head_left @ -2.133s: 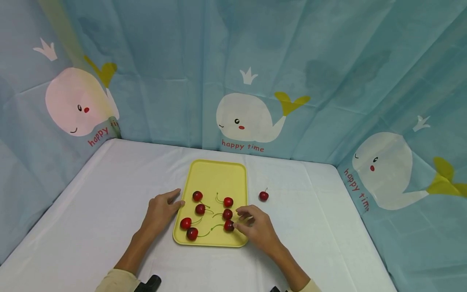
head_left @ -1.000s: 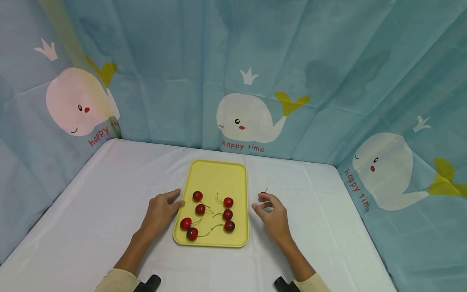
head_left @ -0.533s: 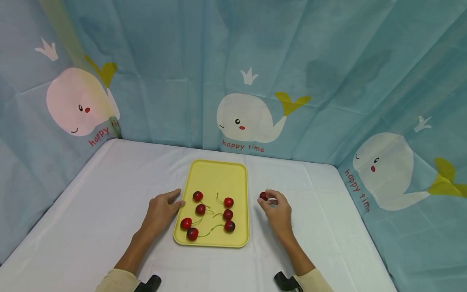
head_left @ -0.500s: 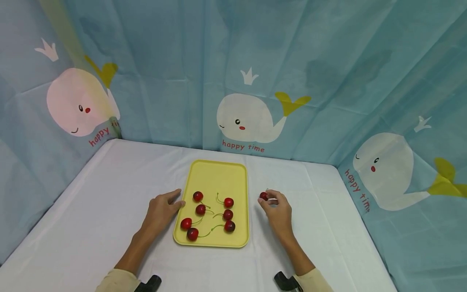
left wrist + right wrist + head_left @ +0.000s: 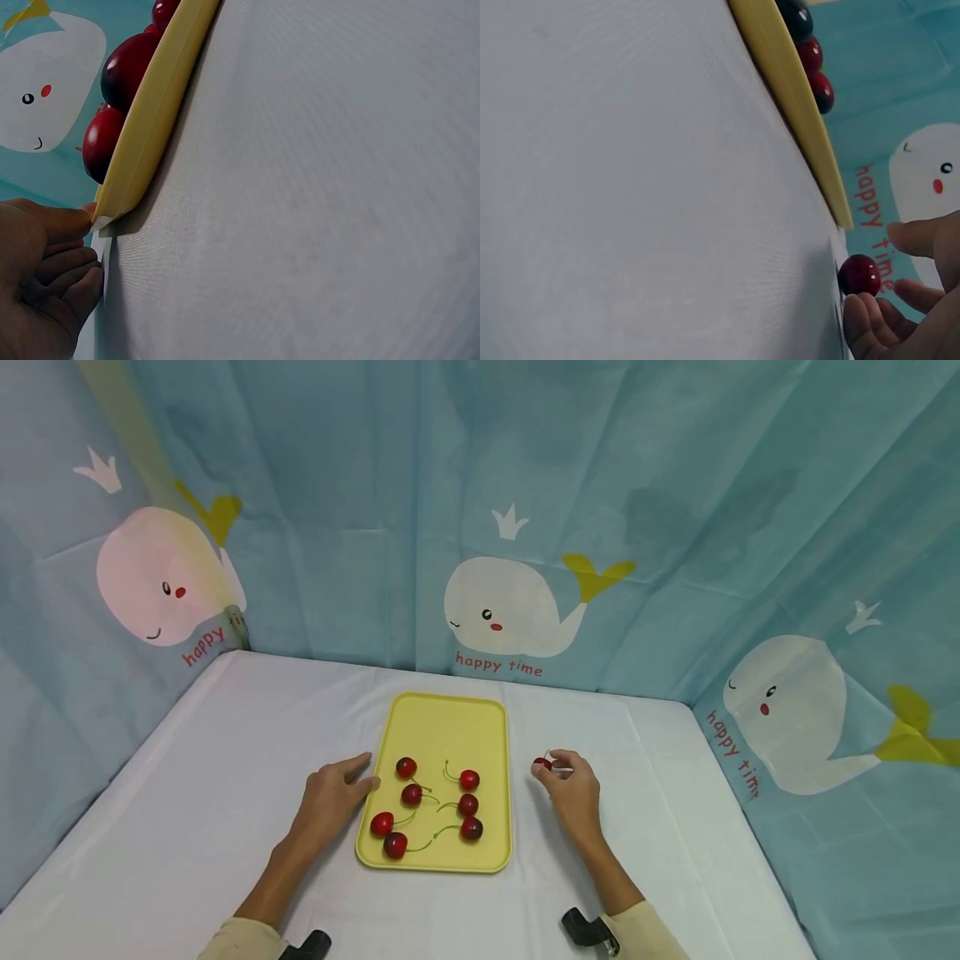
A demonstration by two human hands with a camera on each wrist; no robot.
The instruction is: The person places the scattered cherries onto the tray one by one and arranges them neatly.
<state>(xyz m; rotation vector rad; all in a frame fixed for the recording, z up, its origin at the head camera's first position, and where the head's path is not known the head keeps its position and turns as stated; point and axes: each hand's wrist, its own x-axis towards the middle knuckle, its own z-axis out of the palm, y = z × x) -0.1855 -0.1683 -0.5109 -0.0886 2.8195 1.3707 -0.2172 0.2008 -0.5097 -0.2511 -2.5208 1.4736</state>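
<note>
A yellow tray (image 5: 450,727) bears several red cherries (image 5: 468,805) with green stems, set in two loose columns. At its left edge, my left hand (image 5: 327,797) rests its thumb on the rim, the forefinger stretched outward; the left wrist view has the thumb tip right at the tray's edge. To the right of the tray, my right hand (image 5: 573,789) is around a single cherry (image 5: 859,275) on the white cloth. In the right wrist view the thumb stands apart from this cherry while fingertips (image 5: 856,319) lie close beside it. From the head, the thumb partly hides it.
A white cloth (image 5: 247,760) covers the table. Behind and at both sides hangs a blue curtain (image 5: 337,577) printed with whales. Black wrist mounts (image 5: 585,928) sit at both sleeves.
My right hand has left the lower right cherry on the tray and moved right to the lone cherry, bringing thumb and fingers around it. My left hand has stayed at the tray's edge.
</note>
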